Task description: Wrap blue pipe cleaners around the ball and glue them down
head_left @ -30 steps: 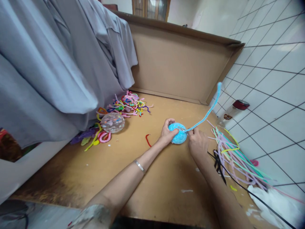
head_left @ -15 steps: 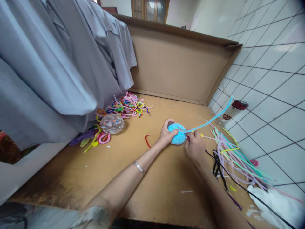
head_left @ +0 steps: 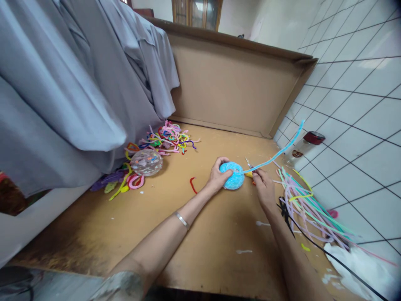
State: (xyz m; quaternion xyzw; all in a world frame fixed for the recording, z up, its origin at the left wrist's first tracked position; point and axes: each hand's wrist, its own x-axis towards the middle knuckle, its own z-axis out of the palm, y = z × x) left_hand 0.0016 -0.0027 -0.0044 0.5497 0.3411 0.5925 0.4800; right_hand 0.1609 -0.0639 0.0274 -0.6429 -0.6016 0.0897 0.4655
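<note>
A round blue bowl-like piece [head_left: 233,180] of coiled fuzzy stem sits near the table's middle. My left hand [head_left: 219,174] grips its left side, thumb on top and fingers around the far edge. From its right side a long light-blue stem [head_left: 275,156] sticks out and rises to the upper right. My right hand [head_left: 263,184] is closed beside the piece, on a small tool [head_left: 249,164] with a thin metallic tip; it looks like scissors. The tip points up and left, close to the blue stem.
Colourful stem pieces [head_left: 171,136] and a clear faceted bowl [head_left: 146,162] lie at the left. Long pastel stems [head_left: 303,200], a black cable [head_left: 328,255] and a red-lidded jar [head_left: 303,148] are at the right. A cardboard panel [head_left: 232,83] stands behind.
My right hand has moved right, away from the blue piece, and the tool's metallic tip now shows. The long blue stem has shifted slightly. My left hand keeps its grip.
</note>
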